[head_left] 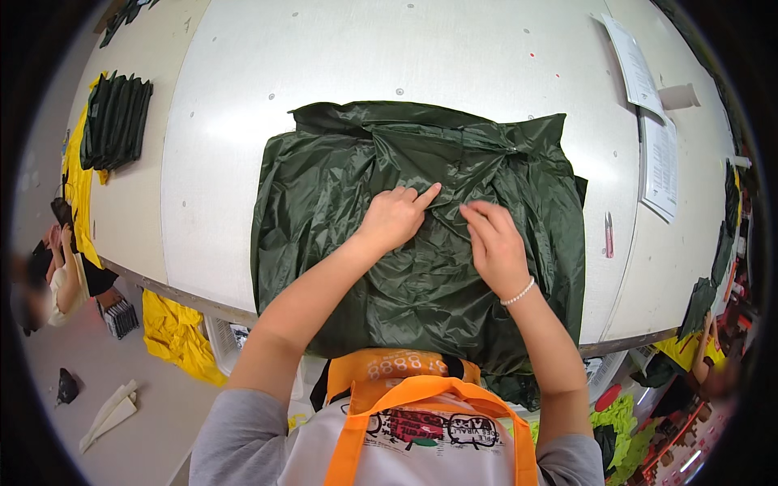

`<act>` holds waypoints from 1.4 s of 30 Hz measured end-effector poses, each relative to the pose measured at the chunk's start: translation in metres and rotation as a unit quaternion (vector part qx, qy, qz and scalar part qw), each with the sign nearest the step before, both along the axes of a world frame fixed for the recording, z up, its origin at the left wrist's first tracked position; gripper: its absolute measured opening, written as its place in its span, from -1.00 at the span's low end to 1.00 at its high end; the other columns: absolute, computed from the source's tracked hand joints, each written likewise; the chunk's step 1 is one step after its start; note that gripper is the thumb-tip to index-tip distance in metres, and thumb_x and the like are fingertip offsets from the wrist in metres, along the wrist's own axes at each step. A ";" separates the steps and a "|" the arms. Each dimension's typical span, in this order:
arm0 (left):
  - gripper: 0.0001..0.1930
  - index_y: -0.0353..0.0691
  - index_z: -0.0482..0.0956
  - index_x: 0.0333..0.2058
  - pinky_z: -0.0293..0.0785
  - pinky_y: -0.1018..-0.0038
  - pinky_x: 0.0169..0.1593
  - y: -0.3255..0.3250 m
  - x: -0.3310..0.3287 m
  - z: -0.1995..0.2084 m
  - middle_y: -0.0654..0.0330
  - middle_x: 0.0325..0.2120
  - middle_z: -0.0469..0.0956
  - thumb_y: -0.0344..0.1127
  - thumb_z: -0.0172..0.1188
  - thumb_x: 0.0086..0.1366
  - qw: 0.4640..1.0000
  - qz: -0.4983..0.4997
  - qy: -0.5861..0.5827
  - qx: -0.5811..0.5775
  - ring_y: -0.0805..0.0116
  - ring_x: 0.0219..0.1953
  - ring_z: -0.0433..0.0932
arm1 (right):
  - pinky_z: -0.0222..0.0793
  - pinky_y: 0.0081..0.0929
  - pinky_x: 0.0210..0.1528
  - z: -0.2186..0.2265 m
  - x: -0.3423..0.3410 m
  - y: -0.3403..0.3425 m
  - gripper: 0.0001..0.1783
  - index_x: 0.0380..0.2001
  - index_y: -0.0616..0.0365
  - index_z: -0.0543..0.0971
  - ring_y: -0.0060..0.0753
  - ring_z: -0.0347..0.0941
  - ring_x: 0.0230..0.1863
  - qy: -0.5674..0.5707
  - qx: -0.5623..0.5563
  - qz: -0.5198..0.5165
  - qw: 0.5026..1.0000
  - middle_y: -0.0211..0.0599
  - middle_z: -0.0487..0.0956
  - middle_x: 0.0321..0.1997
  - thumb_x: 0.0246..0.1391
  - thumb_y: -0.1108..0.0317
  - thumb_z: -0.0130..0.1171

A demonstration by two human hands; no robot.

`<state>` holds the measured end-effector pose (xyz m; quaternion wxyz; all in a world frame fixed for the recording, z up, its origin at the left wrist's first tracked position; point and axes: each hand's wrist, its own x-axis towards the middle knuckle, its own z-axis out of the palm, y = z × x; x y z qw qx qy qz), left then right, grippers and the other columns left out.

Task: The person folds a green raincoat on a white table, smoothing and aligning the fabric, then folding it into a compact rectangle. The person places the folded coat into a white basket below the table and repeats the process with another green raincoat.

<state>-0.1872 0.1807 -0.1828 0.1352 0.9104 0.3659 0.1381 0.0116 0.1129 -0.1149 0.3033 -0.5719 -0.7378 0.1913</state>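
Note:
A large dark green sheet of thin, shiny fabric, perhaps a rain garment, lies crumpled in front of me and hangs over the near table edge. My left hand rests on its middle, index finger stretched out across the cloth and the other fingers curled. Just to the right, my right hand is closed, its fingertips drawn together near the left index finger. Whatever the right fingertips pinch is too small to make out. Along the far side of the fabric runs a folded, gathered edge.
A stack of folded dark green pieces stands at the left on yellow cloth. Papers and small red-handled snips lie on the right of the white table. More yellow fabric hangs below. Other people work at both sides.

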 end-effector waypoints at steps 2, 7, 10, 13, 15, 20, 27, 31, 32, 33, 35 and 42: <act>-0.37 -0.08 0.41 0.12 0.45 0.37 -0.39 0.000 -0.001 0.001 0.22 -0.56 0.40 -0.40 0.23 -0.03 1.000 -0.005 0.002 -0.002 0.25 -0.45 0.46 | 0.36 -0.30 0.03 -0.006 0.004 0.018 -0.58 -0.04 0.25 0.47 -0.06 0.38 0.02 -0.002 0.017 -0.023 1.000 -0.11 0.44 0.01 -0.05 0.66 0.04; -0.32 -0.06 0.36 0.16 0.43 0.38 -0.40 -0.003 -0.001 -0.006 0.24 -0.55 0.37 -0.38 0.26 -0.04 1.000 -0.011 0.008 0.018 0.26 -0.45 0.44 | 0.33 -0.31 0.07 -0.032 0.006 0.102 -0.65 -0.14 0.22 0.51 -0.09 0.33 0.10 -0.044 0.064 -0.062 0.995 -0.18 0.48 -0.02 -0.07 0.65 0.06; -0.36 -0.08 0.40 0.12 0.41 0.42 -0.42 -0.003 -0.002 -0.002 0.28 -0.57 0.34 -0.37 0.24 -0.04 1.000 -0.007 -0.016 0.022 0.31 -0.45 0.44 | 0.42 -0.37 -0.08 -0.029 0.002 0.114 -0.78 -0.27 0.23 0.53 -0.20 0.47 -0.09 0.033 -0.026 -0.082 0.996 -0.23 0.56 -0.22 -0.06 0.59 0.12; -0.37 -0.10 0.38 0.12 0.40 0.36 -0.24 0.000 -0.006 0.012 0.22 -0.35 0.42 -0.33 0.26 0.00 0.995 -0.014 -0.099 0.008 0.22 -0.29 0.44 | 0.46 -0.47 -0.30 -0.023 0.001 0.112 -0.83 -0.29 0.22 0.53 -0.38 0.54 -0.36 0.222 -0.172 -0.138 0.950 -0.28 0.59 -0.40 -0.03 0.53 0.16; -0.39 -0.14 0.36 0.12 0.32 0.28 -0.02 -0.003 -0.011 0.011 0.15 -0.01 0.39 -0.30 0.27 0.04 0.990 -0.030 -0.136 -0.001 0.12 -0.04 0.39 | 0.42 -0.63 -0.52 -0.031 0.004 0.107 -0.84 -0.29 0.26 0.51 -0.56 0.52 -0.55 0.358 -0.228 -0.173 0.889 -0.31 0.59 -0.45 0.02 0.47 0.17; -0.37 -0.22 0.27 0.18 0.13 0.18 0.24 0.003 -0.005 0.017 0.10 0.26 0.16 -0.29 0.21 0.10 0.993 -0.056 -0.103 -0.026 0.10 0.25 0.16 | 0.38 -0.67 -0.60 -0.024 0.010 0.108 -0.84 -0.30 0.31 0.49 -0.56 0.50 -0.60 0.395 -0.311 -0.231 0.833 -0.29 0.58 -0.52 0.04 0.46 0.18; -0.34 -0.20 0.17 0.24 -0.01 0.19 0.32 0.003 -0.003 0.014 0.13 0.29 0.09 -0.26 0.15 0.16 0.994 -0.062 -0.068 -0.060 0.17 0.32 0.07 | 0.39 -0.62 -0.58 -0.015 -0.001 0.095 -0.83 -0.28 0.30 0.53 -0.54 0.50 -0.64 0.307 -0.303 -0.190 0.882 -0.27 0.59 -0.55 0.04 0.46 0.18; -0.37 -0.15 0.18 0.24 -0.06 0.19 0.33 0.005 -0.001 0.008 0.15 0.30 0.08 -0.09 0.08 0.24 0.996 -0.060 -0.015 -0.064 0.18 0.33 0.04 | 0.41 -0.51 -0.47 -0.043 0.013 0.086 -0.83 -0.25 0.20 0.58 -0.42 0.52 -0.57 0.182 -0.137 -0.214 0.950 -0.20 0.57 -0.51 0.03 0.48 0.17; -0.38 -0.14 0.18 0.24 -0.07 0.18 0.34 0.004 -0.002 0.005 0.16 0.30 0.09 -0.06 0.07 0.25 0.996 -0.054 -0.002 -0.066 0.18 0.33 0.03 | 0.39 -0.49 -0.46 -0.027 0.013 0.086 -0.84 -0.27 0.17 0.58 -0.37 0.50 -0.52 0.092 -0.056 -0.205 0.973 -0.25 0.55 -0.45 0.01 0.48 0.17; -0.37 -0.13 0.18 0.24 -0.08 0.18 0.34 0.003 -0.003 0.003 0.16 0.29 0.09 -0.03 0.06 0.25 0.997 -0.049 0.002 -0.065 0.18 0.33 0.03 | 0.39 -0.46 -0.42 -0.021 0.011 0.090 -0.85 -0.30 0.16 0.58 -0.32 0.49 -0.46 0.084 -0.029 -0.178 0.980 -0.26 0.53 -0.42 0.00 0.49 0.17; -0.36 -0.12 0.19 0.24 -0.10 0.16 0.34 0.005 -0.001 0.000 0.16 0.29 0.10 0.03 0.04 0.26 0.997 -0.056 0.005 -0.059 0.18 0.34 0.02 | 0.40 -0.38 -0.28 -0.022 0.013 0.095 -0.88 -0.35 0.15 0.58 -0.20 0.47 -0.29 0.011 0.024 -0.111 0.994 -0.24 0.51 -0.36 -0.03 0.51 0.17; -0.36 -0.11 0.20 0.23 -0.08 0.17 0.34 0.005 0.000 -0.003 0.17 0.26 0.14 0.09 0.01 0.26 0.996 -0.046 0.043 -0.059 0.21 0.31 0.06 | 0.42 -0.29 -0.19 -0.052 -0.036 0.122 -0.85 -0.34 0.16 0.61 -0.17 0.48 -0.22 -0.061 0.010 -0.049 0.997 -0.25 0.51 -0.34 -0.06 0.45 0.20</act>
